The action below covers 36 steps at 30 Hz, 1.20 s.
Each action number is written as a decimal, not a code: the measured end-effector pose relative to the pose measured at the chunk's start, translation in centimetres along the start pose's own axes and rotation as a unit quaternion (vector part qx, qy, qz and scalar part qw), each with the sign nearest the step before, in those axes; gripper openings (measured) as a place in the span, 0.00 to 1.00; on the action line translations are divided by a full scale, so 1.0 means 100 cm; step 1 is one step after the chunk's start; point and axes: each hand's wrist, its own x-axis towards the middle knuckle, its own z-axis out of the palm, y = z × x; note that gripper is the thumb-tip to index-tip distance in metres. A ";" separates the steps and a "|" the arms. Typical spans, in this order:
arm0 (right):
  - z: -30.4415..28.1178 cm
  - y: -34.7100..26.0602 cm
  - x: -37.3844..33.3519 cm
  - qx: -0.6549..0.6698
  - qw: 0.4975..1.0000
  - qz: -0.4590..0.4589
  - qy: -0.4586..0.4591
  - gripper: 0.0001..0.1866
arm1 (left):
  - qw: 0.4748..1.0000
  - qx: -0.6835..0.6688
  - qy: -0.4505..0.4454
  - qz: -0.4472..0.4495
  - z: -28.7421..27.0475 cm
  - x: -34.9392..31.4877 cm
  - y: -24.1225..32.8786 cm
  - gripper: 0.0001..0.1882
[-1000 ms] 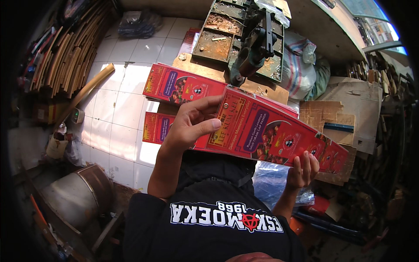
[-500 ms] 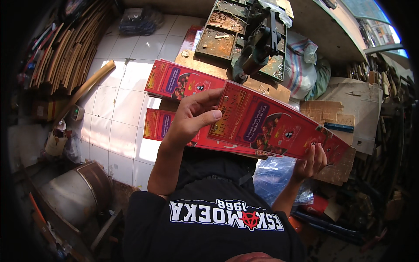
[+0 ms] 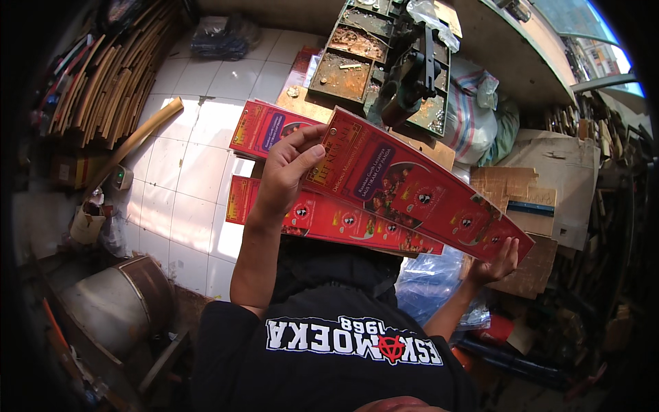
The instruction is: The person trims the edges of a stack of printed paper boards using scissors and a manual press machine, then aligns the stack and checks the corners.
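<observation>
A long red printed strip (image 3: 429, 192), with food pictures and a metal eyelet at its left corner, slants across the front of me. My left hand (image 3: 291, 163) pinches its left end, thumb on top. At the lower right end, my right hand (image 3: 495, 263) grips its edge, fingertips on the printed face. Under the held strip lies a stack of like strips (image 3: 268, 130), partly covered. Nearer my lap, another red strip (image 3: 329, 218) rests on the bench, also partly hidden.
Past the strips stands a dark hand press (image 3: 412, 75) beside a rusty compartment tray (image 3: 350, 69) holding small metal bits. Cardboard pieces (image 3: 535, 261) and a striped sack (image 3: 470, 113) are on the right. A bamboo-like pole (image 3: 144, 137) and a metal drum (image 3: 117, 299) stand left.
Both hands still hold the strip. Its left end has shifted left and up, and its right end has moved slightly left and down, uncovering more of the nearer strip.
</observation>
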 end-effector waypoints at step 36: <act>0.050 -0.057 -0.009 0.272 0.894 0.121 -0.336 0.49 | 0.668 0.727 0.158 -0.011 -0.149 0.007 -0.002 0.46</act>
